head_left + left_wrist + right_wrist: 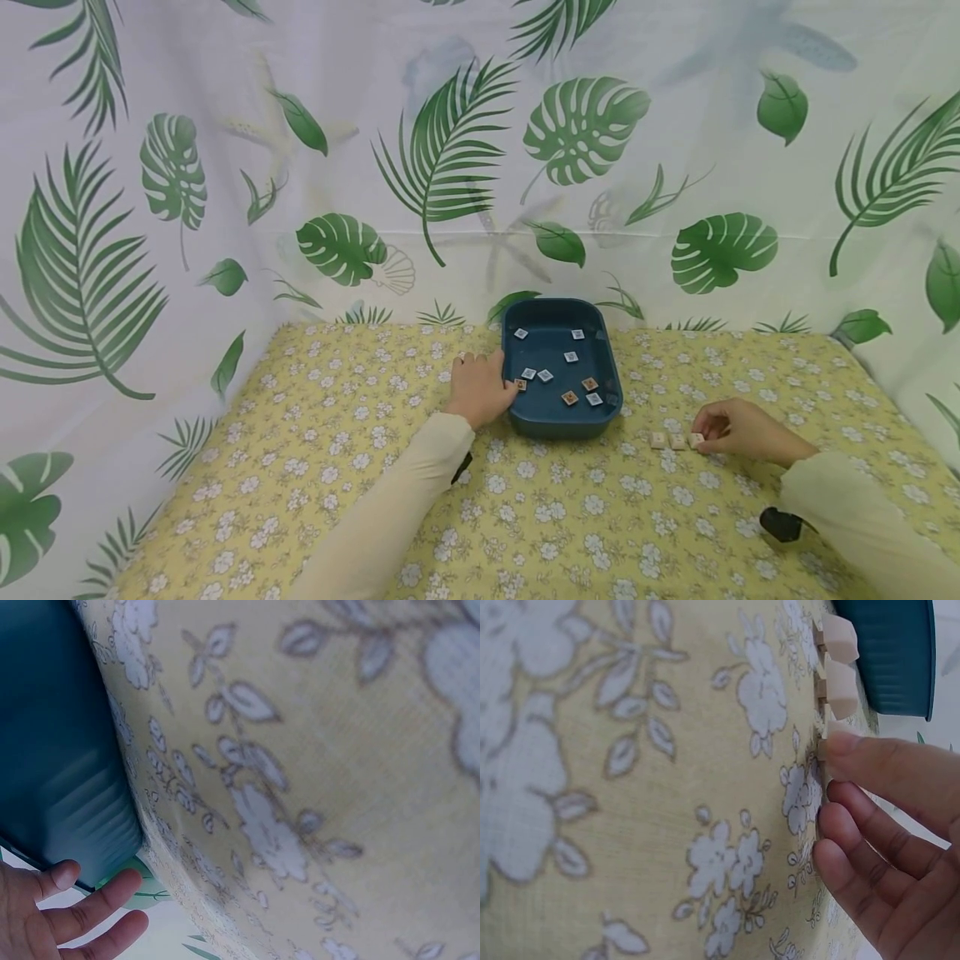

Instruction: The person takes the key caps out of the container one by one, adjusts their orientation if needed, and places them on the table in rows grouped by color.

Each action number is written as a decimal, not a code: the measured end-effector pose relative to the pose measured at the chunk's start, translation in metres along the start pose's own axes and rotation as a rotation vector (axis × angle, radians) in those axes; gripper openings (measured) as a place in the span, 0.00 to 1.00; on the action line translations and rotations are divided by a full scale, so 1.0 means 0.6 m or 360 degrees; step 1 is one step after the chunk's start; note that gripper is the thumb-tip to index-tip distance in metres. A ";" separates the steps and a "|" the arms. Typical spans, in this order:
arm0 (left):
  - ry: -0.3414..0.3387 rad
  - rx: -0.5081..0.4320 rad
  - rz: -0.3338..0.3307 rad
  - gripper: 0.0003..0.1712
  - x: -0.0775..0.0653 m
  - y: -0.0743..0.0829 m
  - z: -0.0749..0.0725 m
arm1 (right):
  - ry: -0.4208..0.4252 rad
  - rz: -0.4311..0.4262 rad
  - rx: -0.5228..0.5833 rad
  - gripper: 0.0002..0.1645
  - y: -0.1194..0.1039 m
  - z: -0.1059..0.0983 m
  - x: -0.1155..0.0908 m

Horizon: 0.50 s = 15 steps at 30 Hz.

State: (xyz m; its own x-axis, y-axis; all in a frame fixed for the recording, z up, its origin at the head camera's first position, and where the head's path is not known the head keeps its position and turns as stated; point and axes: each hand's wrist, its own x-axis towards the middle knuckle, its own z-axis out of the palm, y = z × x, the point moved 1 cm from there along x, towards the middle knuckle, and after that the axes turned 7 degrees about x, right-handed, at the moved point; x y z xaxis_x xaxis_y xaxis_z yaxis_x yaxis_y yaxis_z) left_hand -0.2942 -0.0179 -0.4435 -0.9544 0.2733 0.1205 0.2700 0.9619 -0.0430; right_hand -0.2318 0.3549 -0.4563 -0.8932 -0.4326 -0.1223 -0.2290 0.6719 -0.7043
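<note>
And the right hand (742,429) covers part of the end cream block (696,440), its thumb hiding some in the right wrist view! Marks on the white tiles (572,357) inside the blue bin (558,429)? Too tiny to read. Over to the left wrist: left hand (56,922) clipped at the corner, bin sliced by the edge. Both pale sleeves (397,500) run off the head view.

The head view looks forward and down from above the tablecloth (315,450), while both wrist views, tipped sideways, look low and close along it, all three sharing the blue tub (562,429), cut off in the close ones.
</note>
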 end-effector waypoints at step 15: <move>-0.0007 0.0013 -0.0018 0.28 0.004 0.002 0.005 | -0.0024 0.0013 0.0032 0.10 -0.004 -0.001 -0.001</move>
State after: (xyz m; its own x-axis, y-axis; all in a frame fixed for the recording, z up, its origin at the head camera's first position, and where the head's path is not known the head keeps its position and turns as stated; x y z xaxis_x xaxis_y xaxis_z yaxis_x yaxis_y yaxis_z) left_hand -0.2964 -0.0160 -0.4461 -0.9580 0.2622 0.1165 0.2580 0.9649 -0.0495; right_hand -0.2308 0.3540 -0.4540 -0.8891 -0.4362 -0.1387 -0.2137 0.6635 -0.7170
